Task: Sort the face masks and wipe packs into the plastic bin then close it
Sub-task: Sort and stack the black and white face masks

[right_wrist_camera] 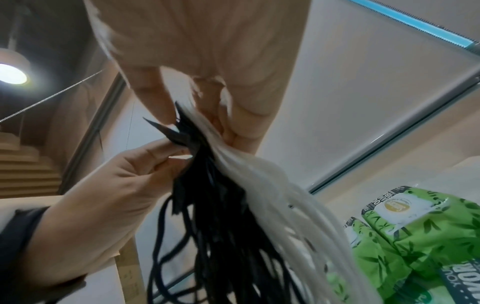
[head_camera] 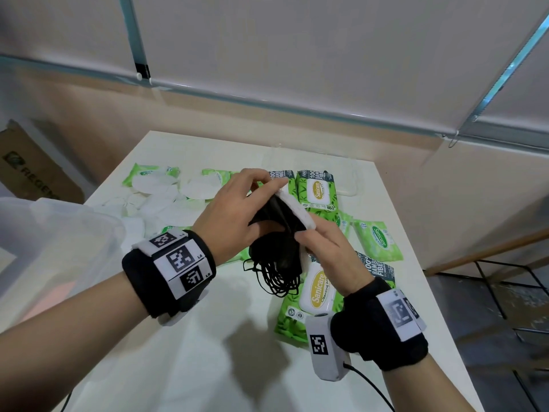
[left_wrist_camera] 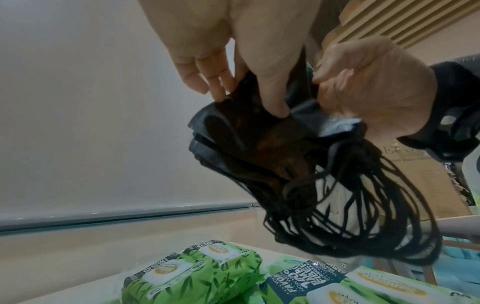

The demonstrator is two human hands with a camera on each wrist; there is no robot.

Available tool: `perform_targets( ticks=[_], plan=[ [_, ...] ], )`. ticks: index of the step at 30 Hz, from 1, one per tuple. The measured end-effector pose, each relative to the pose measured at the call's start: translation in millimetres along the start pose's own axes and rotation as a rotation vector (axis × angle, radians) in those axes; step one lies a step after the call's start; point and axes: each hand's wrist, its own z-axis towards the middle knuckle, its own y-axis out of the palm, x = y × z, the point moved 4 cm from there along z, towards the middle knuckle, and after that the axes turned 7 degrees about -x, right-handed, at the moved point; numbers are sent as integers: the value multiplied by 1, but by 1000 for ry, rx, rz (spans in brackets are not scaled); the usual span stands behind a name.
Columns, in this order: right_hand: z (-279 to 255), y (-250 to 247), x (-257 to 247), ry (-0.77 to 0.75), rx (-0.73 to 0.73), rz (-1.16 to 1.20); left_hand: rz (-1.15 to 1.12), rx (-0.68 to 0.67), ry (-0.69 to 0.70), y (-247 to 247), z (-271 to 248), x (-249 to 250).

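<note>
Both hands hold one stack of face masks above the table's middle: mostly black masks, with white ones on the right side. My left hand grips the stack's upper part, thumb on the black side. My right hand pinches its lower right edge. Black ear loops dangle below. Loose white masks lie at the table's far left. Green wipe packs lie under and behind the hands. The clear plastic bin stands open at the left.
More wipe packs lie on the right and near side of the white table. A clear lid-like piece lies at the back right. A cardboard box stands on the floor at the left.
</note>
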Motion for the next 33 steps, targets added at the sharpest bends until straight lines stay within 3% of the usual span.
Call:
perform_targets(
  ticks=[5, 10, 15, 33],
  plan=[
    [0, -3, -5, 30, 31, 115, -66, 121, 75, -7, -3, 6],
    [2, -4, 2, 106, 115, 276, -35, 126, 135, -9, -2, 7],
    [5, 2, -5, 106, 76, 243, 5, 142, 162, -11, -2, 7],
    [3, -9, 6, 230, 200, 265, -10, 124, 179, -14, -3, 9]
  ],
)
